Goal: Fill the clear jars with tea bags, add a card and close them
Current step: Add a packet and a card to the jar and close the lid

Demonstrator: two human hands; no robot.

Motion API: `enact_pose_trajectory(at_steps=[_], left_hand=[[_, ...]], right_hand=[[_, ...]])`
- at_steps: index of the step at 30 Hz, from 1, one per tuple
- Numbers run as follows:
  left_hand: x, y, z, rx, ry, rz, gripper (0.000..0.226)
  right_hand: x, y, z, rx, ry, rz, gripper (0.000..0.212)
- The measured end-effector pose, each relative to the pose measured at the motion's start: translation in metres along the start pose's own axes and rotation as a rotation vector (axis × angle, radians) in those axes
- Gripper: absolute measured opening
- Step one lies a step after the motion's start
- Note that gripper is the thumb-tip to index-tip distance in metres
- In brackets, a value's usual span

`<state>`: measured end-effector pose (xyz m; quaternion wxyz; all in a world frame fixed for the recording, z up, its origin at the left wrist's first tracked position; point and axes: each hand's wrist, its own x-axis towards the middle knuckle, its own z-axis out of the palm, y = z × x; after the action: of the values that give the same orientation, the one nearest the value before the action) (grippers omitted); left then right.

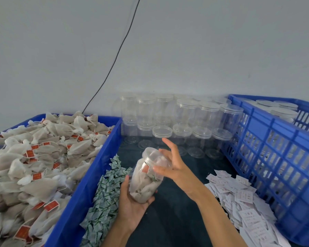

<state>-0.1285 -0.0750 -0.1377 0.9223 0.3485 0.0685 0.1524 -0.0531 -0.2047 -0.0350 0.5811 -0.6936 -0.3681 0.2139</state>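
Fingers (pixel 127 186) of left hand (pixel 132 207) cradling tilted jar (pixel 146 177), right hand (pixel 175 166) at lid (pixel 151 155)

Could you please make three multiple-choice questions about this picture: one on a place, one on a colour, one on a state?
1. Where does the pile of white cards lie?
A. Right of the held jar
B. Inside the tea bag bin
C. On top of the stacked jars

2. What colour are the tags on the tea bags?
A. Green
B. Red
C. Yellow

3. How is the held jar?
A. Empty
B. Filled with tea bags
C. Lying on the table

Answers: 1 A, the cards lie beside the blue crate. 2 B, red tags show in the bin. 3 B, the left hand holds it, bags show through the wall, and the right hand is at its lid.
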Motion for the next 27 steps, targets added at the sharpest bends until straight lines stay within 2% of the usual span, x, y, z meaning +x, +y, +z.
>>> enact_pose_trajectory(at_steps=[2, 5, 7, 9, 13, 21, 23, 25, 27], left_hand=[[0.0, -0.001, 0.0, 0.018, -0.002, 0.003, 0.056], [0.002, -0.002, -0.001, 0.049, 0.026, 0.048, 0.057], [0.002, -0.001, -0.001, 0.055, 0.035, 0.047, 0.057], [0.002, -0.001, -0.001, 0.044, 0.019, 0.03, 0.053], [0.003, -0.001, -0.001, 0.047, -0.01, 0.023, 0.055], [-0.003, 0.009, 0.007, 0.239, -0.07, 0.096, 0.09], [-0.004, 0.009, 0.011, 0.269, -0.075, 0.148, 0.096], [-0.004, 0.007, 0.019, 0.288, -0.083, 0.179, 0.107], [-0.002, 0.007, 0.03, 0.32, -0.085, 0.176, 0.109]], right_hand=[[0.003, 0.003, -0.001, -0.091, 0.082, 0.0, 0.077], [0.007, 0.006, 0.004, -0.176, 0.242, 0.045, 0.102], [0.01, 0.008, 0.004, -0.136, 0.225, 0.063, 0.107], [0.012, 0.007, 0.007, -0.047, 0.19, 0.057, 0.1], [0.016, 0.014, 0.018, 0.006, 0.374, 0.03, 0.077], [0.018, 0.006, 0.026, -0.004, 0.47, 0.018, 0.058], [0.013, 0.007, 0.024, 0.146, 0.486, 0.043, 0.071], [0.006, 0.009, 0.023, 0.355, 0.45, 0.079, 0.095], [-0.002, 0.008, 0.02, 0.51, 0.392, 0.084, 0.105]])
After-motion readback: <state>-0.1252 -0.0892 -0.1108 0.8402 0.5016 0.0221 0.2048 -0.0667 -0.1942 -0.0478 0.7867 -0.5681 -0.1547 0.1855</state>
